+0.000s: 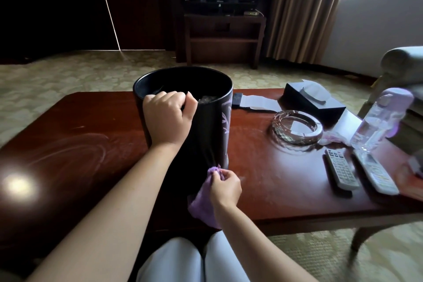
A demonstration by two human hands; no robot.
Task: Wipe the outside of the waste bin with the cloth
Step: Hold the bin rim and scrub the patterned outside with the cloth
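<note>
Now the right hand (pixel 225 186) pinches a soft purple cloth (pixel 203 204) between the thumb and the curled fingers, and holds its top end against the lower part of the wall of a tall black round waste bin (pixel 206 130). The rest of the cloth hangs down under the hand, near the front edge of the table. The left hand (pixel 168 117) grips the near rim of the bin, with the fingers curled over the rim into the inside. The bin stands upright on a dark red-brown polished wooden table (pixel 80 133), and pale purple lines are painted on its right side.

To the right of the bin, well apart from it, lies a round clear glass ashtray (pixel 297 129). Behind the ashtray stands a black tissue box (pixel 314 99). Near the right edge a clear plastic bottle with a pale purple cap (pixel 380 119) stands, and two white remote controls (pixel 341 169) lie side by side in front of it.
</note>
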